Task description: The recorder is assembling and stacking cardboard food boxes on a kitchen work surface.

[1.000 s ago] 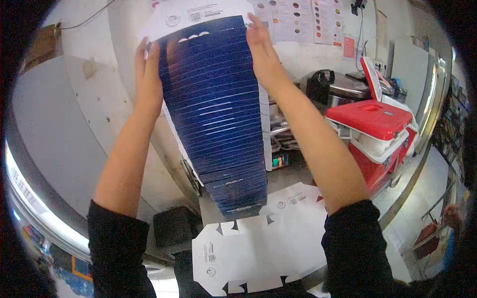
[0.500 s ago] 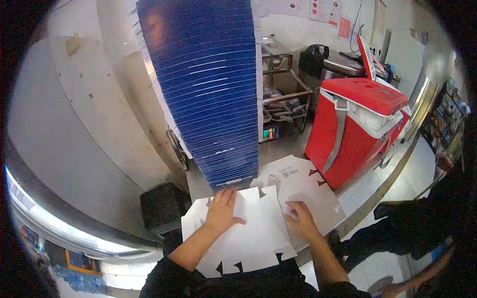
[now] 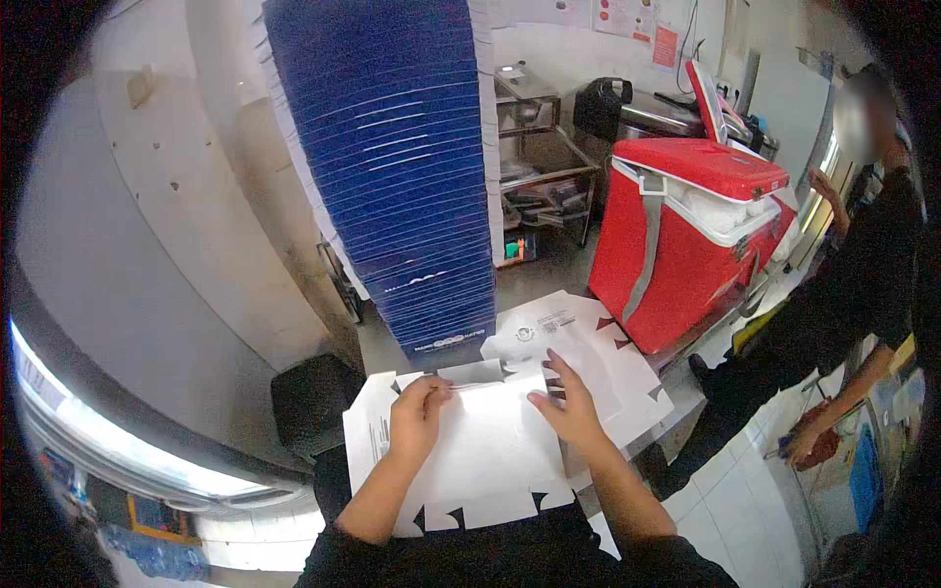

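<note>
A white die-cut cardboard box blank (image 3: 490,451) lies in front of me, its notched edge towards my body. My left hand (image 3: 417,421) pinches the flap along its far edge, and that flap stands partly folded up. Over the far right corner, my right hand (image 3: 573,407) has its fingers spread, with the thumb near or against the cardboard; whether it touches is hard to make out. Another flat box blank (image 3: 608,367), with small dark print and notches, lies under and to the right of it. Just beyond rises a tall stack of blue flat boxes (image 3: 392,196) with white edges.
A red cool box (image 3: 676,245) with a grey strap stands at the right, its lid not fully down. Behind is a metal rack (image 3: 549,181) with trays. A dark box-like object (image 3: 314,404) sits left of the stack. A co-worker in dark clothes (image 3: 823,294) stands at the right.
My left hand has gone from lying flat on the cardboard to pinching its far flap, which now lifts. My right hand has moved up and left and spread. The co-worker has come further into view.
</note>
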Tool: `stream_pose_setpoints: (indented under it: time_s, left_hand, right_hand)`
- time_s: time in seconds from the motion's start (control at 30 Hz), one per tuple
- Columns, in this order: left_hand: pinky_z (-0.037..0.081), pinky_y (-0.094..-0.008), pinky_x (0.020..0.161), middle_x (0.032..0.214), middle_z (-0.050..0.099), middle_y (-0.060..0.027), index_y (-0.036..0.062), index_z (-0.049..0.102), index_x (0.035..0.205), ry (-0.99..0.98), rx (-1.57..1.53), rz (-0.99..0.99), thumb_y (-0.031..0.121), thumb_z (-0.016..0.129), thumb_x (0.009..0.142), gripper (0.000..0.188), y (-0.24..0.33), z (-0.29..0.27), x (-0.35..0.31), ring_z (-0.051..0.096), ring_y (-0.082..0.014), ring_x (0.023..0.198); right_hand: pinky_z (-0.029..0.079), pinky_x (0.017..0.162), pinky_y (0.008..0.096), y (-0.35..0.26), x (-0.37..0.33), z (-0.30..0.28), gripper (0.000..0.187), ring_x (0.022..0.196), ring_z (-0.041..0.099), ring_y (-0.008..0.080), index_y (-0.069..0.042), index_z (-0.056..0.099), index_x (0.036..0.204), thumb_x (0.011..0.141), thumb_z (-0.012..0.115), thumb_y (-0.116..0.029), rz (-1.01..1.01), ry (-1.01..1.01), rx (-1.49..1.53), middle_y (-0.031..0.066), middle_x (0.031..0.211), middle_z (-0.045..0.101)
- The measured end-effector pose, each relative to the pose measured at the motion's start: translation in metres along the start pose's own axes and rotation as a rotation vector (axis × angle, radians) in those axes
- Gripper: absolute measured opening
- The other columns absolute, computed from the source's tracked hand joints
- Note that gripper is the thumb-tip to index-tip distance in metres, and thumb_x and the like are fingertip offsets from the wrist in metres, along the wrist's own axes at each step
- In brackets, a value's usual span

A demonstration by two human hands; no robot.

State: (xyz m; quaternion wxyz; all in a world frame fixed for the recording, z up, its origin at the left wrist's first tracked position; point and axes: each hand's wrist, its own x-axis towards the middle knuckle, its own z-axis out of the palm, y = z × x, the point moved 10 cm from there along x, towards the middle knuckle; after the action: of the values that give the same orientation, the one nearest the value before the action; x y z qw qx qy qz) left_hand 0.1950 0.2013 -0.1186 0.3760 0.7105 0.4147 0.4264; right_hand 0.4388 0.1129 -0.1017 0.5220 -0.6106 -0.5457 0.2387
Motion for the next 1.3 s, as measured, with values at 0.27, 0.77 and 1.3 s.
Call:
stream_pose_setpoints:
  time_s: [0.27,0.77,1.3]
  left_hand:
    - [0.048,-0.0285,0.086,0.114,0.055,-0.0072,0.0116,0.046,0.118,0.352,-0.75,-0.034,-0.008,0.063,0.085,0.042,0.064,-0.067,-0.045,0.059,-0.0165,0.099]
    - [0.054,-0.0291,0.083,0.105,0.067,-0.0086,0.0017,0.051,0.128,0.168,-0.596,-0.2,0.008,0.061,0.095,0.035,0.068,-0.057,-0.114,0.066,-0.0134,0.091]
    - [0.057,-0.0315,0.08,0.093,0.06,-0.0033,0.0007,0.057,0.104,-0.012,-0.707,-0.097,0.013,0.056,0.098,0.014,0.129,-0.035,-0.113,0.062,-0.0121,0.09]
  right_hand:
    - [0.049,0.091,0.0294,-0.12,-0.019,0.019,0.034,0.107,0.065,0.0212,-0.001,0.068,0.106,0.084,0.044,0.012,-0.458,-0.081,0.399,0.0164,0.118,0.067]
    - [0.052,0.083,0.0393,-0.181,-0.066,0.045,0.035,0.093,0.067,0.0239,-0.017,0.076,0.099,0.065,0.076,-0.021,-0.934,-0.25,-0.16,0.0051,0.107,0.071]
    - [0.05,0.092,0.0585,-0.216,-0.118,0.049,0.031,0.104,0.064,0.0345,-0.003,0.065,0.108,0.079,0.066,0.007,-1.22,-0.007,-0.284,0.0146,0.11,0.065]
